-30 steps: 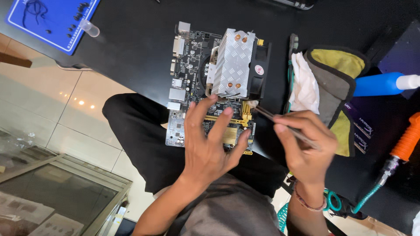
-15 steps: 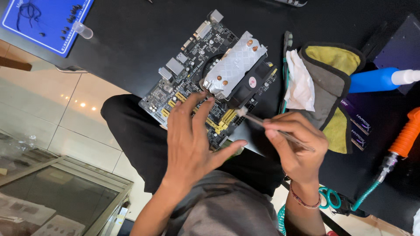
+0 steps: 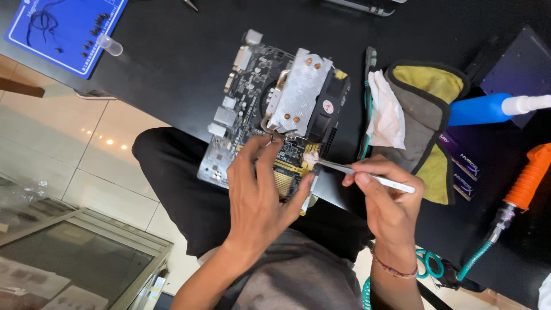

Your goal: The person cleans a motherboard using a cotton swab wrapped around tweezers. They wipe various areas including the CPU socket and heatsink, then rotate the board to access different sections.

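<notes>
Motherboard [image 3: 241,109] with finned cooler [image 3: 298,95], near table edge: left hand [image 3: 258,195] spread wide on it; right hand [image 3: 387,201] pinching brush [image 3: 356,170]. Blue tray [image 3: 74,54], far left: screws [image 3: 92,34], clear vial [image 3: 109,44].

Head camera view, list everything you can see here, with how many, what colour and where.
Black computer circuit board: one, at the black table front edge.
Silver finned metal cooler: one, on the board.
Thin silver-handled brush: one, tip at the board's right edge.
Grey and yellow cloth: one, right of the board.
White tissue: one, on the cloth.
Blue bottle: one, far right.
Orange-handled air tool: one, right edge.
Blue mat: one, top left.
Left hand: on the board.
Right hand: holds the brush.
</notes>
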